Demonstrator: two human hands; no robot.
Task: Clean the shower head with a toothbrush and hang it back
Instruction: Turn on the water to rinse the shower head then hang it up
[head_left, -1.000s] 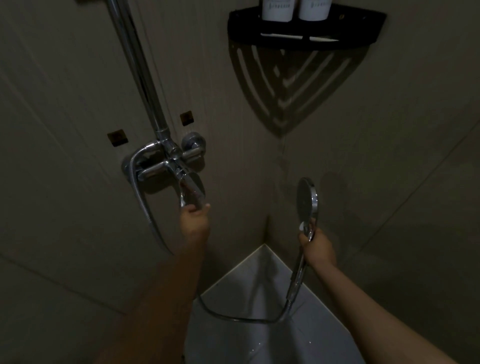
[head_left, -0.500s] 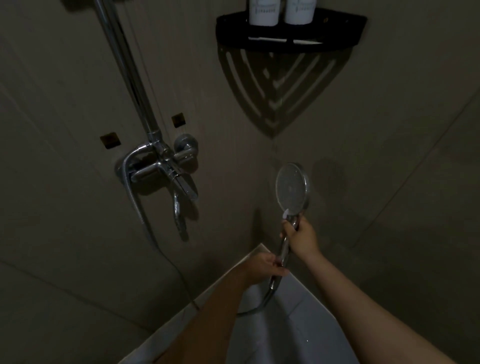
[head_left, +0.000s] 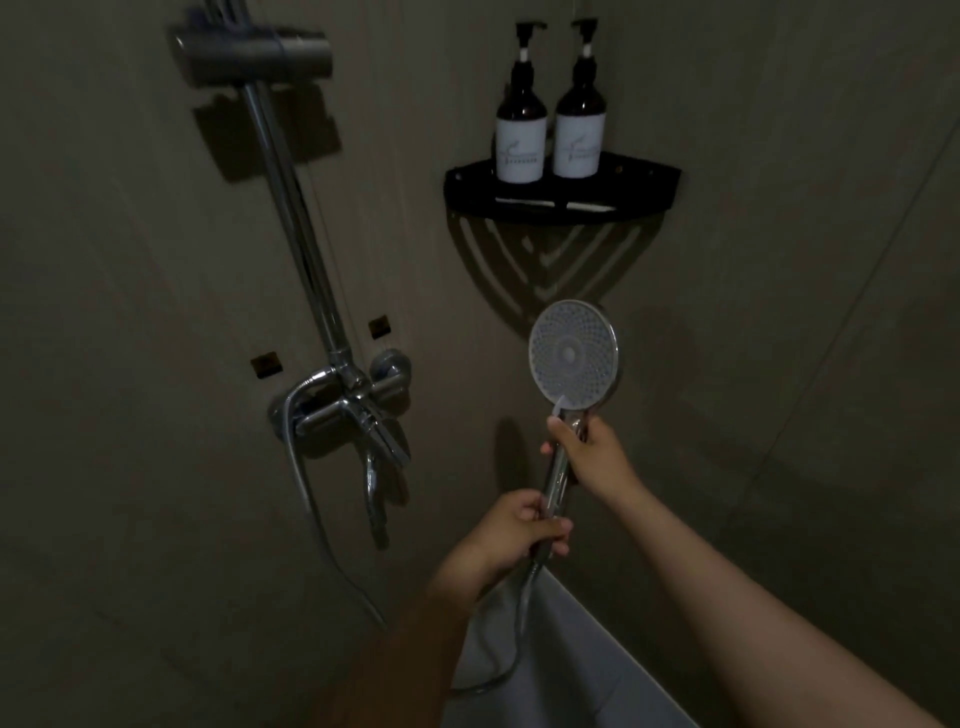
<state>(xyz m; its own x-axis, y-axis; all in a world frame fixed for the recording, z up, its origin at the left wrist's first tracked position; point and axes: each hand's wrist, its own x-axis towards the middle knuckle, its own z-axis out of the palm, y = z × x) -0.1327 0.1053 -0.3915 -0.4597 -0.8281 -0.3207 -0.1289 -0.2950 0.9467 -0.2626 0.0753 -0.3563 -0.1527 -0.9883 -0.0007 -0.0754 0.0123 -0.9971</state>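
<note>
Both hands grip the shower head (head_left: 573, 355) handle: right hand (head_left: 592, 457) above left hand (head_left: 511, 535).

The room is dim, lit from above. Two walls of large beige tiles meet in a corner: the left wall (head_left: 130, 260) and the right wall (head_left: 805, 260), which is crossed by thin slanting grout lines. A black corner shelf (head_left: 649, 182) hangs high in the corner and throws a ribbed shadow (head_left: 545, 260) on the tiles below it. On the shelf two dark pump bottles (head_left: 521, 135) (head_left: 579, 135) with white labels stand upright, just beside each other. On the left wall a chrome rail (head_left: 296, 218) runs from a grey bracket (head_left: 249, 54) down to a chrome tap (head_left: 353, 410), whose spout (head_left: 376, 493) points down. Two small dark squares (head_left: 265, 364) (head_left: 379, 327) sit in the tiles near the tap. A white tub (head_left: 582, 665) fills the bottom of the corner.
</note>
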